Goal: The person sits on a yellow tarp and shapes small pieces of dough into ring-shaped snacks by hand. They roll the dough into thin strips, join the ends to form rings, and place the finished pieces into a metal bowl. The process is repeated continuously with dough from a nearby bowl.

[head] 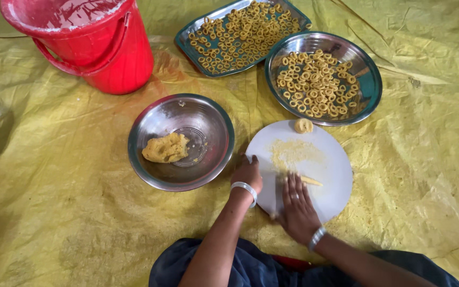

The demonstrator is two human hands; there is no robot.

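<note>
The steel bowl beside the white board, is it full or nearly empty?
Nearly empty. The steel bowl holds only one lump of yellow dough and a few crumbs; most of its shiny bottom is bare.

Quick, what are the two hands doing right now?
Left hand: curled on the board's edge, holding nothing.
Right hand: open, flat, pressing a dough strip.

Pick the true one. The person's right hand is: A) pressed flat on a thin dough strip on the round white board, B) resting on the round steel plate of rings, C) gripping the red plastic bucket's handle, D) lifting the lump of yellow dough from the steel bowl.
A: the right hand lies flat over a thin yellow dough strip on the round white board, while the left hand rests at the board's edge.
</note>
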